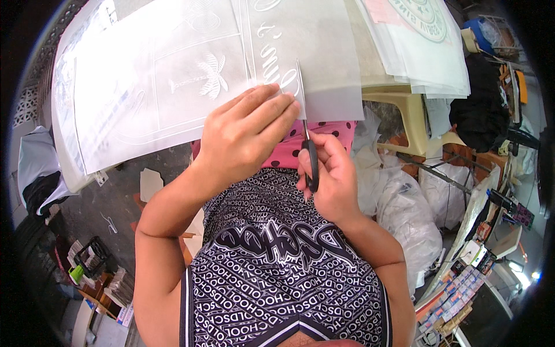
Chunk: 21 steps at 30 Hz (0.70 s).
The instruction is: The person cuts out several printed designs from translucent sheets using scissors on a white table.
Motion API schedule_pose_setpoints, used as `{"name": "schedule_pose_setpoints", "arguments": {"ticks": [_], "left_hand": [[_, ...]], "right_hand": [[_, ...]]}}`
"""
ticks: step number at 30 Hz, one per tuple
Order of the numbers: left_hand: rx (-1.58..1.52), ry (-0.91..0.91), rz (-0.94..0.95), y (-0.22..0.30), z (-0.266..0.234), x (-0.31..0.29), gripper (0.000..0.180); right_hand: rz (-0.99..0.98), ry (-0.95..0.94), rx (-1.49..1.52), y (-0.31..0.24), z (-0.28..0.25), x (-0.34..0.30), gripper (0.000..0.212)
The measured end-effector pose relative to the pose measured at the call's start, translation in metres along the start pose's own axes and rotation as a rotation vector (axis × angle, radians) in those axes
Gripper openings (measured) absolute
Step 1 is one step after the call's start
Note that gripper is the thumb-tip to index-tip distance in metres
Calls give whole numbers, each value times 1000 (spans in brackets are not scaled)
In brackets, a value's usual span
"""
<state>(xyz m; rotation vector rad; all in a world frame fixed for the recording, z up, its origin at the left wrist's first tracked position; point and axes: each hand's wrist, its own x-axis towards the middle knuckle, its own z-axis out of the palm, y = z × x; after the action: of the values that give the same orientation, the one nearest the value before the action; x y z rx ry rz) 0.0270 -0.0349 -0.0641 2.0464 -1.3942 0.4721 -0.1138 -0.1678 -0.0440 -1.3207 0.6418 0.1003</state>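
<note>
A large translucent film sheet [133, 69] with white lettering and a palm tree design lies across the table. Stretched fingers of my left hand [240, 130] rest flat on its near edge, beside the lettering. In my right hand [336, 182] is a pair of black-handled scissors [313, 162]. Their blades reach away from me into the sheet, just right of my left fingertips and along the right side of the lettering. The lower part of the blades passes the sheet's near edge. How far apart the blades are is hard to make out.
More printed sheets [416, 46] are stacked at the far right of the table, overhanging its edge. Below them stands a cream plastic stool [404, 115]. Clear plastic bags [407, 214] lie on the right. Boxes and small goods [110, 289] sit at the lower left.
</note>
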Motion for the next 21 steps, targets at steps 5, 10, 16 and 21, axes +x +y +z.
{"name": "schedule_pose_setpoints", "arguments": {"ticks": [5,10,16,21], "left_hand": [[-6,10,-2,8,-7,4,36],[0,32,2,9,-9,5,36],[-32,55,6,16,-17,5,34],[-50,80,22,20,-24,3,34]], "right_hand": [[-90,11,-21,-4,0,26,27],[-97,4,-35,-1,-2,28,23],[-113,20,-53,-11,-2,46,21],[-168,23,-27,-18,0,58,21]]}}
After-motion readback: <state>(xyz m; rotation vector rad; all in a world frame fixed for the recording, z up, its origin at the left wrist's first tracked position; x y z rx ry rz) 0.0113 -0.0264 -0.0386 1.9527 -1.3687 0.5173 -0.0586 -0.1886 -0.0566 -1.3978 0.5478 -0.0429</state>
